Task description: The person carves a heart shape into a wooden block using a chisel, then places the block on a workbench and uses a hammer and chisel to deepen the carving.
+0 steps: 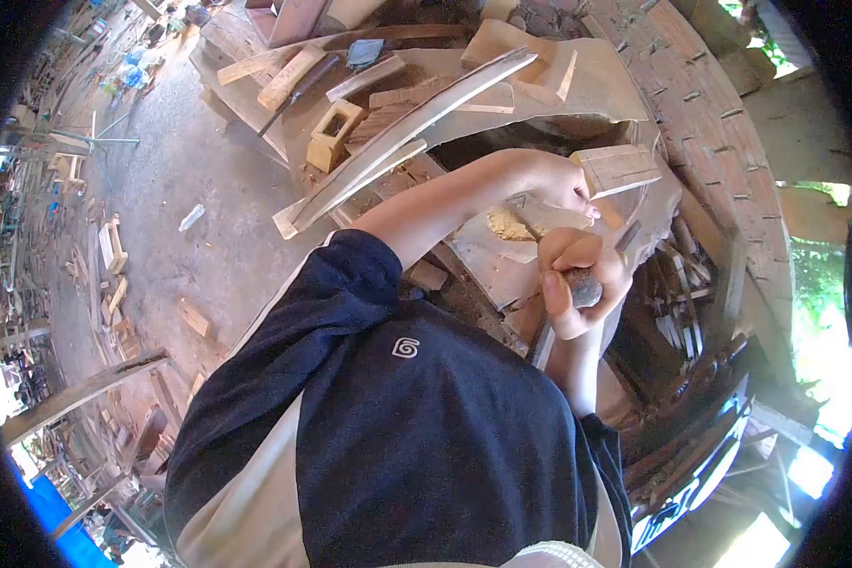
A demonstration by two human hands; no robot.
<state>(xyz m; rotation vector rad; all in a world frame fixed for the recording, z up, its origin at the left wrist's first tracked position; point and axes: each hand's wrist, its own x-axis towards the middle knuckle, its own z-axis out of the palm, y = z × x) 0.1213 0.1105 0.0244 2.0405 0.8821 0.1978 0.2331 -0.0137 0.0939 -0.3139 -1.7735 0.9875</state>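
Note:
My left hand (pixel 566 182) reaches across from the left, its fingers curled at the left end of a pale wooden block (pixel 623 170). Closer to my body, my right hand (pixel 560 254) is closed in a fist around a tool with a round grey end (pixel 585 287). That end faces up towards me; the fist hides most of the tool, so its kind cannot be made out. Between and just left of the hands, yellowish wood shavings (pixel 507 225) lie on a broad wooden workpiece (pixel 488 265).
A long curved wooden strip (pixel 426 118) lies left of my left forearm. Beyond it are a hollow wooden block (pixel 334 133), offcuts, and a blue cloth (pixel 364 53). A large plank (pixel 710 123) runs along the right. A small white bottle (pixel 191 218) lies on the concrete floor (pixel 161 275).

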